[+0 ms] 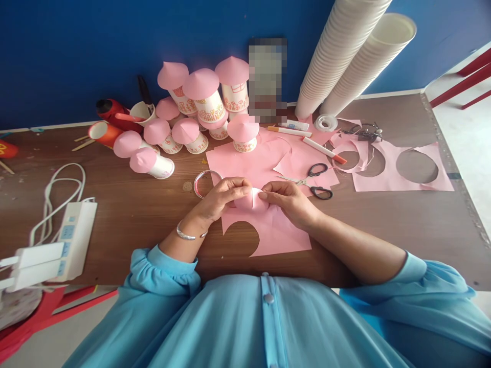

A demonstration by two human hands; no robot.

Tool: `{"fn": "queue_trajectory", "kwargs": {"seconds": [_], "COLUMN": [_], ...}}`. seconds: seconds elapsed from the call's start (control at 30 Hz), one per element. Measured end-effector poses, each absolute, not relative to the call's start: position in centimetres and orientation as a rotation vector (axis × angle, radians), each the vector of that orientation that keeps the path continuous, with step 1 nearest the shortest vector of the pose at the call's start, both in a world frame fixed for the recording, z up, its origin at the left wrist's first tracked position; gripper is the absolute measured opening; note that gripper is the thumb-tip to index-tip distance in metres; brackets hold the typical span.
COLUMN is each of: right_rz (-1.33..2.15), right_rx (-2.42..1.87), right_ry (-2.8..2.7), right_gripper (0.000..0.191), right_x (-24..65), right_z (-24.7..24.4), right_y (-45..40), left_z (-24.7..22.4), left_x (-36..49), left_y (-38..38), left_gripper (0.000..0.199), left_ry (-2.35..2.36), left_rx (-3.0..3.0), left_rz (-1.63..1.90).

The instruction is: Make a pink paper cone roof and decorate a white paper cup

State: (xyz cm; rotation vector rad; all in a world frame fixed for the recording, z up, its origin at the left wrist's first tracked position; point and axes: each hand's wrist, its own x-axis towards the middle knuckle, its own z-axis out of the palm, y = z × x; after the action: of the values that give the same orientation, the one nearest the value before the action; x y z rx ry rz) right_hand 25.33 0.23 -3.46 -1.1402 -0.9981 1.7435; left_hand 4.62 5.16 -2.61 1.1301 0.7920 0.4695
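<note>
A small pink paper piece [251, 201] with a slit is held between both hands near the table's front. My left hand [229, 194] pinches its left side, and my right hand [283, 199] pinches the right side, thumb and fingers together. Beneath them lie pink paper sheets [287, 235], one with a round cutout. Black-handled scissors [303, 181] rest open just beyond my right hand. A roll of tape [202, 185] touches the area beside my left hand.
Several paper cups with pink cone tops [207, 102] stand at the back. Tall white cup stacks [345, 56], markers [324, 149] and cut pink scraps [402, 168] are at right. A power strip [79, 240] with cables lies at left.
</note>
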Motion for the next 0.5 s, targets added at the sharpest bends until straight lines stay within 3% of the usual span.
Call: {"fn": "queue_trajectory", "kwargs": {"seconds": [0.5], "right_rz": [1.655], "right_rx": [-1.227], "right_ry": [-1.129], "right_gripper": [0.051], "right_x": [25.55], "right_z": [-3.01], "right_y": [0.06], "left_z": [-2.11], "left_x": [5.07], "left_y": [4.74], "left_gripper": [0.029], "left_ry": [0.843], "left_rx": [1.213], "left_rz": [0.553]}}
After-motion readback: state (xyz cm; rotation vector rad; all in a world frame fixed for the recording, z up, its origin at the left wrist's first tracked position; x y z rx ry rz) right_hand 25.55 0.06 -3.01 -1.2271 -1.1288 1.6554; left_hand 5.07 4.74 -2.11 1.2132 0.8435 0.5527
